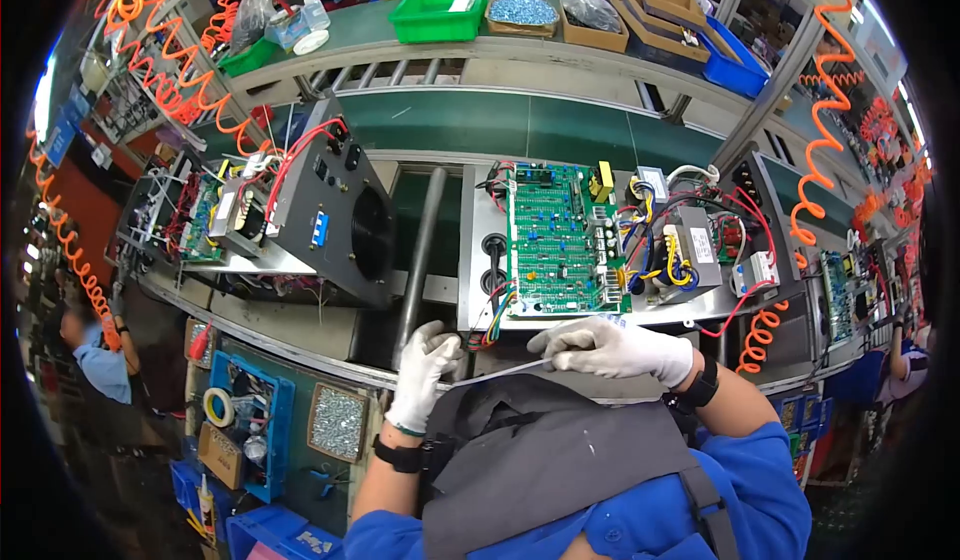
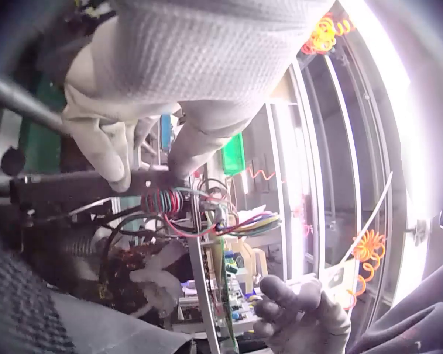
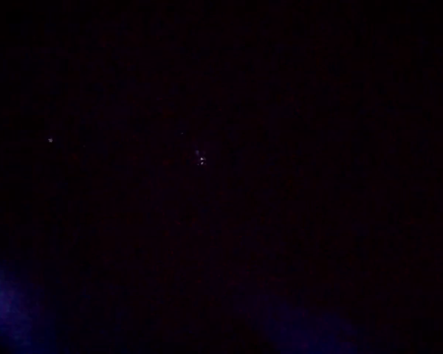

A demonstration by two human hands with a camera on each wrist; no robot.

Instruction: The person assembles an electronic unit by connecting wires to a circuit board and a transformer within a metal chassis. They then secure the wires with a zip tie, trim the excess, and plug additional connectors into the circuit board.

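Both hands wear white gloves and are held low in front of the person's body. In the head view, a thin pale grey strip (image 1: 500, 372) spans the gap between them. My left hand (image 1: 425, 375) grips near its left end with bent fingers, and my right hand (image 1: 615, 348) pinches near its right end. Close up in the left wrist view, the left fingers (image 2: 114, 166) and thumb are at a dark narrow bar (image 2: 66, 186). Just beyond the hands lies an open chassis with a green circuit board (image 1: 560, 245) and a loose wire bundle (image 1: 495, 322). The right wrist view is almost black.
Another dark chassis (image 1: 340, 210) stands to the left, past a metal roller (image 1: 422, 250). Blue bins (image 1: 275, 440) and a tray of screws (image 1: 338, 422) are at lower left. A green bin (image 1: 438, 12) sits on the far shelf; orange coiled hoses (image 1: 825, 110) hang at both sides.
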